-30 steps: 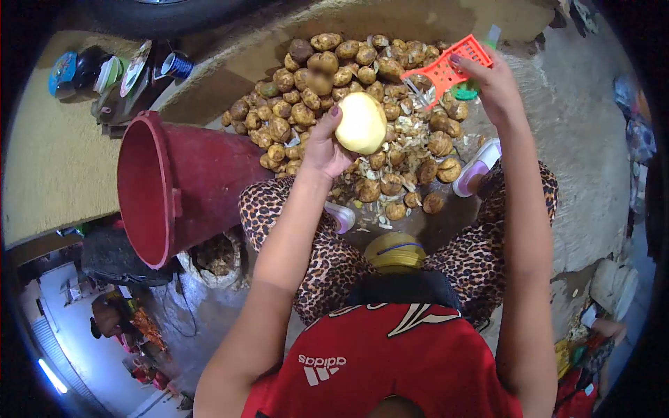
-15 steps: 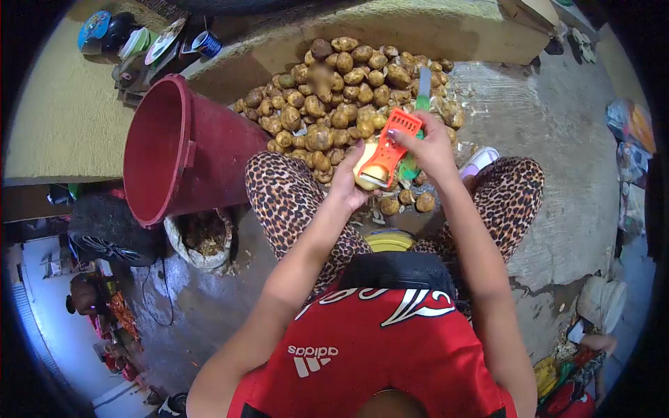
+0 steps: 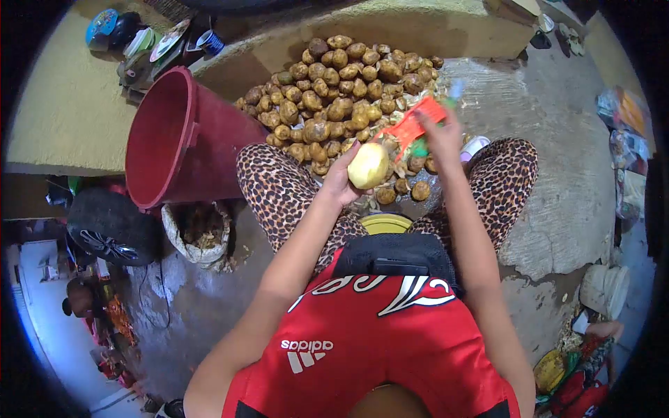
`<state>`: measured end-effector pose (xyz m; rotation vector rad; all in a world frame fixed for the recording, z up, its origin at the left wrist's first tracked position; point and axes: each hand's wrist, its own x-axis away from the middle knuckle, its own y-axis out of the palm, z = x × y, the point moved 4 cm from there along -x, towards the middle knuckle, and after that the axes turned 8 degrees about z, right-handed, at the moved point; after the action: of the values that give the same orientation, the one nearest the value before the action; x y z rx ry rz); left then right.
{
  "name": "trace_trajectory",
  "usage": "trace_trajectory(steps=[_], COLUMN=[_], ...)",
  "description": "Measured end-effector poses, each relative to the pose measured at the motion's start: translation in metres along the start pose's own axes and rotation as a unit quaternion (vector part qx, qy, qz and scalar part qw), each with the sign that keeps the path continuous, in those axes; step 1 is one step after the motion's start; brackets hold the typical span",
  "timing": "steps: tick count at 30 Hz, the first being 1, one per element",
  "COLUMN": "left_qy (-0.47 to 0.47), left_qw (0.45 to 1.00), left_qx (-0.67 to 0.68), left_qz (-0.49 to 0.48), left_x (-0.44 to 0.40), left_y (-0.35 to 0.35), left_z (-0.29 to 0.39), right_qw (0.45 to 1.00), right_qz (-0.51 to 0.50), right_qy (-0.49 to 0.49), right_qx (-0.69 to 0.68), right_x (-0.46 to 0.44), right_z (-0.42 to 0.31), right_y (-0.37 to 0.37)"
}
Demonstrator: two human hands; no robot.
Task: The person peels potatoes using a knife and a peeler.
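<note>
My left hand (image 3: 337, 182) holds a pale, peeled potato (image 3: 368, 167) from its left side, fingers curled around it. In my right hand (image 3: 444, 138) is an orange peeler (image 3: 423, 115), tilted and just off the potato to the upper right. A knife (image 3: 456, 92) with a green handle also pokes out from the right hand, its blade smeared by motion. Beyond both hands lies a heap of unpeeled brown potatoes (image 3: 327, 104). A green object (image 3: 419, 148) shows below the peeler, partly hidden; its kind is unclear.
A large red bucket (image 3: 189, 132) lies tilted on the left, with a white sack (image 3: 202, 240) of peelings below it. Between my legs is the rim of a yellow container (image 3: 387, 223). A tire (image 3: 111, 230) lies farther left. Another person's arm (image 3: 603, 330) shows at lower right.
The peeler has come away from the potato, moving up and right with my right hand. My left hand still holds the potato, which now shows uncovered.
</note>
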<state>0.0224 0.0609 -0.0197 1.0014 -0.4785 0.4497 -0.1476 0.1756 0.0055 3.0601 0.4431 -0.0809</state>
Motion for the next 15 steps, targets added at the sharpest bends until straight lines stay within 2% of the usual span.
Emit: trace_trajectory(steps=[2, 5, 8, 12, 15], left_qy=[0.002, -0.006, 0.005, -0.009, -0.002], left_qw=[1.0, 1.0, 0.999, 0.999, 0.997], left_qx=[0.0, 0.016, 0.023, 0.029, 0.051], left_qz=[-0.005, 0.002, 0.026, 0.041, 0.053], left_x=[0.001, -0.002, -0.006, -0.011, -0.016], left_y=[-0.004, -0.006, -0.004, -0.006, -0.01], left_z=[-0.002, -0.002, -0.001, 0.0, 0.0], right_qw=[0.997, 0.987, 0.984, 0.956, 0.954], right_qz=[0.076, 0.042, 0.031, 0.008, -0.011], right_qy=[0.016, 0.071, 0.089, 0.185, 0.184], right_qx=[0.005, -0.14, -0.152, -0.227, -0.234], right_x=[-0.022, -0.022, -0.014, -0.01, -0.012], right_z=[0.012, 0.01, 0.024, 0.031, 0.033], right_y=[-0.024, -0.024, -0.017, -0.008, -0.006])
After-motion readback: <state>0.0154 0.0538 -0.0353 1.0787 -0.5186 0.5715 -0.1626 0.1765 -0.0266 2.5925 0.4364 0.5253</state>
